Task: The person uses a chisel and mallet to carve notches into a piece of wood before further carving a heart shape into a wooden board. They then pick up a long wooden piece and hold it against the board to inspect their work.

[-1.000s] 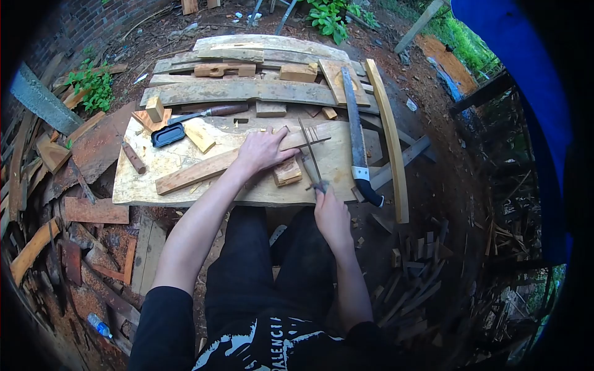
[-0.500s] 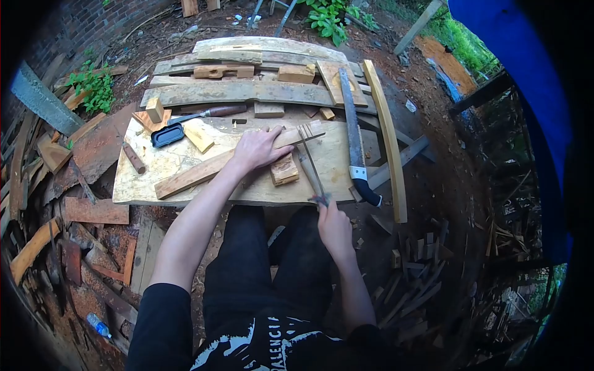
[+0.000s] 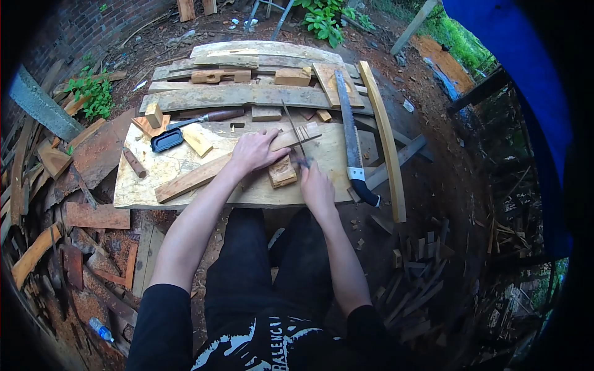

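Observation:
My left hand [image 3: 252, 151] presses down on a long wooden strip [image 3: 197, 178] with its fingers over the far edge and thumb along the top. Several thin notches cross the strip's right end. In my right hand [image 3: 317, 188] is a thin-bladed hand tool [image 3: 292, 122], gripped by its handle, its narrow dark blade laid across the strip beside the notches. A short wooden block [image 3: 283, 174] sits just under the strip, between my hands. All of this rests on a thick wooden slab bench [image 3: 247, 194].
A pruning saw [image 3: 352, 133] with a black handle lies right of the strip. On the left are a chisel [image 3: 213, 116], a black tray [image 3: 167, 140] and wood offcuts [image 3: 198, 141]. Planks [image 3: 247, 96] lie at the back, and a long batten [image 3: 385, 142] projects at the right.
My right hand has pushed the tool forward and left, so its blade now reaches well past the strip's far edge. My left hand stays on the strip; the view shifts slightly.

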The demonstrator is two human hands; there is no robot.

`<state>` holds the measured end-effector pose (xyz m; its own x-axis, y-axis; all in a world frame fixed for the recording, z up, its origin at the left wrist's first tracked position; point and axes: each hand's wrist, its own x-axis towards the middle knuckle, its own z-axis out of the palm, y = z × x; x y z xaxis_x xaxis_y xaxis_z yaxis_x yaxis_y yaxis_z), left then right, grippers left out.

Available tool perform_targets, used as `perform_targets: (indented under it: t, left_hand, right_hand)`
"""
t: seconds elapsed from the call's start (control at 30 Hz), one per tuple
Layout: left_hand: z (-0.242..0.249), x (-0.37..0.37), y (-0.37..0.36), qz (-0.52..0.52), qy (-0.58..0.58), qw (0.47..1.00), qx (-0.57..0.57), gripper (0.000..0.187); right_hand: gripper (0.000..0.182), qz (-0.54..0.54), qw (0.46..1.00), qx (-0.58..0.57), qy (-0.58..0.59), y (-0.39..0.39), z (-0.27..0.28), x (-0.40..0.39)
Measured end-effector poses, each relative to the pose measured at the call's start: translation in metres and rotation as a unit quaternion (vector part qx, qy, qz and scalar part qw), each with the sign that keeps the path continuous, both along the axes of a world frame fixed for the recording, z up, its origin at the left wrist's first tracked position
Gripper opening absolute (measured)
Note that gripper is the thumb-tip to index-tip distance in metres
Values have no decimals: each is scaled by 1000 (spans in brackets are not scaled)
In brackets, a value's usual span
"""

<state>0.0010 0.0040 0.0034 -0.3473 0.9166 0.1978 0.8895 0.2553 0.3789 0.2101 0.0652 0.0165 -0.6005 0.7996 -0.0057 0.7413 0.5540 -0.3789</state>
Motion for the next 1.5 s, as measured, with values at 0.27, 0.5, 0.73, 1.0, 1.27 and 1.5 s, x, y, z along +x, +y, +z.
perform_targets:
  t: [0.27, 0.5, 0.73, 1.0, 1.27, 1.5]
  left_hand:
    - [-7, -3, -1, -10, -22, 999, 38, 71]
    - [-14, -4, 3, -15, -9, 999, 39, 72]
    - [-12, -5, 1, -17, 3, 998, 56, 71]
    - [-4, -7, 2, -26, -5, 999, 31, 65]
    - [-2, -5, 1, -33, -2, 999, 42, 65]
    - [-3, -4, 0, -27, 3, 999, 42, 65]
  right_hand:
    - [33, -38, 995, -73, -62, -51, 23, 70]
    - [34, -1, 1000, -20, -1, -1, 6, 4]
    - [32, -4, 1000, -3, 10, 13, 6, -33]
    - [30, -34, 995, -79, -53, -45, 15, 51]
    - [33, -16, 1000, -22, 9, 4, 5, -24]
    - [33, -19, 999, -21, 17, -1, 0, -18]
